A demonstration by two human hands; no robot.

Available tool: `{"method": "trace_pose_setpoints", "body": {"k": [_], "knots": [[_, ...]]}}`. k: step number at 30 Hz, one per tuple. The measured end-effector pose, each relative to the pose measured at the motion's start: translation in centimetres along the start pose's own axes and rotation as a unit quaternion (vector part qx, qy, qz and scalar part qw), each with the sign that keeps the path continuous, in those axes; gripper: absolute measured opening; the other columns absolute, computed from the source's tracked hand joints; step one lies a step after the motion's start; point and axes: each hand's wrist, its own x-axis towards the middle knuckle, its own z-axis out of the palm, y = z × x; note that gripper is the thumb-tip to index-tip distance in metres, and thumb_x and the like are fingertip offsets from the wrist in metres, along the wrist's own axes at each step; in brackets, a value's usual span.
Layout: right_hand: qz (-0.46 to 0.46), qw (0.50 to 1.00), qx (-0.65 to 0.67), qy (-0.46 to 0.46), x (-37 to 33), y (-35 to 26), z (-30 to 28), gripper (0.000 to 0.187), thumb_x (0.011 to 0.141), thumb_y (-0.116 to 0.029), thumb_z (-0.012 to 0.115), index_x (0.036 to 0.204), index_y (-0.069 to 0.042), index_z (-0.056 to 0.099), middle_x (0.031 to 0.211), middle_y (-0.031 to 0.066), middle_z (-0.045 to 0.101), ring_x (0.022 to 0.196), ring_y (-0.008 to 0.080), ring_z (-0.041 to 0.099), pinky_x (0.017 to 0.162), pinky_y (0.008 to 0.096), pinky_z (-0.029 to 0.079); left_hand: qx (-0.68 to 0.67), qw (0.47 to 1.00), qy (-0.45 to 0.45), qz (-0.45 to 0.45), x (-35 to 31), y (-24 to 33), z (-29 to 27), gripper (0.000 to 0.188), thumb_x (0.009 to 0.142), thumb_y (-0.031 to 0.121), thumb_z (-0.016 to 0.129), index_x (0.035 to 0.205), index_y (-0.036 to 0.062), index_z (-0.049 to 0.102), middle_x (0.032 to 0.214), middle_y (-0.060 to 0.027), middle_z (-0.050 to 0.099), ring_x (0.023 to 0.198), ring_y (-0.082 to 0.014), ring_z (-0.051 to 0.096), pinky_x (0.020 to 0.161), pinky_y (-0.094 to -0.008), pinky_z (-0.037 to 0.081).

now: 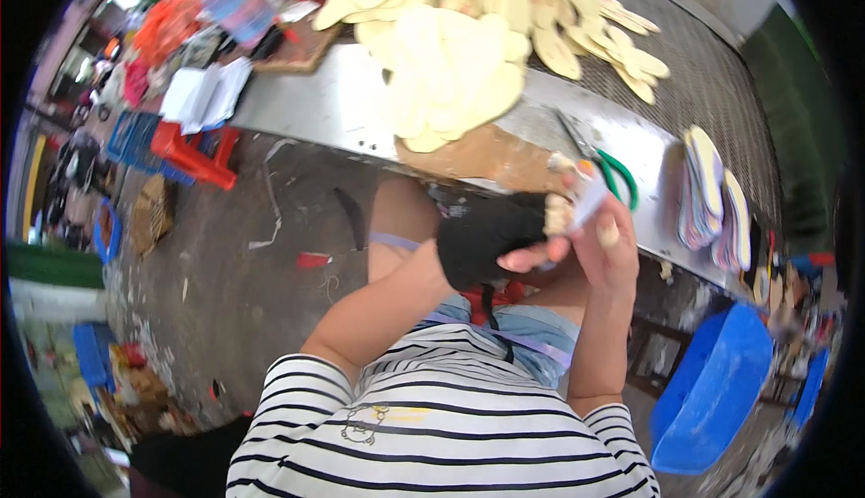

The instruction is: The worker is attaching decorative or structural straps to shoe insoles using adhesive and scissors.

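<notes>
Both of my hands meet over my lap at the table's front edge. My left hand [491, 237], in a black fingerless glove, has its fingers curled in toward the right hand. My right hand [613, 250] is bare, with a pale cover on one finger, and grips a thin whitish flat piece [590, 202]. The left fingertips press at that piece's edge; its full shape is hidden and blurred. Just beyond the hands lie scissors [617, 173] with green handles and a brown board [487, 157]. A large heap of cream insoles [450, 65] covers the table behind.
Stacked insoles [703, 187] with coloured edges stand at the table's right end. A blue tub [712, 390] sits on the floor at right. To the left are a red stool [203, 151], white papers [203, 92] and a blue crate [144, 142]. Dark mesh [712, 74] lies behind the heap.
</notes>
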Motion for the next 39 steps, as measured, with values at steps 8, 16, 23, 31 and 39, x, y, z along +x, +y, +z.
{"method": "trace_pose_setpoints", "body": {"k": [8,16,23,31,39], "knots": [[-0.13,0.931,0.249,-0.233,-1.7,-6.5,-4.4,0.02,0.083,-0.013,0.059,0.1,-0.008,0.051,0.084,0.006,0.053,0.06,0.0125,0.047,0.06,0.0305,0.042,0.296,0.926,0.227,0.064,-1.3,4.8,-6.6,0.019,0.084,0.02,0.057,0.099,0.0077,0.06,0.07,-0.0031,0.059,0.056,-0.0103,0.058,0.048,-0.0223,0.045],[0.066,0.981,-0.124,0.135,-1.5,0.2,-1.7,0.025,0.085,-0.016,0.059,0.107,-0.005,0.053,0.088,0.0035,0.058,0.065,0.0089,0.056,0.047,0.0208,0.044,0.681,0.48,0.552,0.037,5.9,12.8,-14.9,0.083,0.061,0.048,0.073,0.123,0.0033,0.041,0.118,-0.0261,0.044,0.105,-0.0392,0.052,0.084,-0.0428,0.046],[0.134,0.974,-0.143,0.109,1.5,3.2,0.9,0.018,0.087,-0.011,0.054,0.104,-0.004,0.052,0.073,0.004,0.059,0.052,0.0061,0.05,0.043,0.0181,0.038,0.568,0.577,0.583,0.066,5.6,15.3,-19.3,0.09,0.05,0.044,0.08,0.118,0.0,0.041,0.119,-0.025,0.047,0.105,-0.0358,0.054,0.084,-0.0375,0.048],[0.106,0.934,-0.314,0.13,10.0,6.5,3.5,0.019,0.085,-0.014,0.056,0.097,0.001,0.06,0.066,-0.0005,0.056,0.048,0.0051,0.047,0.042,0.0184,0.034,0.459,0.679,0.535,0.207,3.3,15.3,-20.7,0.078,0.052,0.041,0.08,0.109,-0.0035,0.05,0.106,-0.0213,0.059,0.097,-0.0288,0.059,0.082,-0.0358,0.048],[0.065,0.948,-0.056,0.305,14.0,9.0,-3.1,0.012,0.085,-0.014,0.055,0.082,-0.002,0.058,0.057,-0.0026,0.048,0.039,0.0044,0.038,0.034,0.0201,0.025,0.281,0.808,0.452,0.253,-1.0,17.8,-19.7,0.06,0.063,0.023,0.079,0.112,0.0013,0.051,0.086,-0.0107,0.063,0.083,-0.0182,0.061,0.07,-0.0338,0.05]]}}
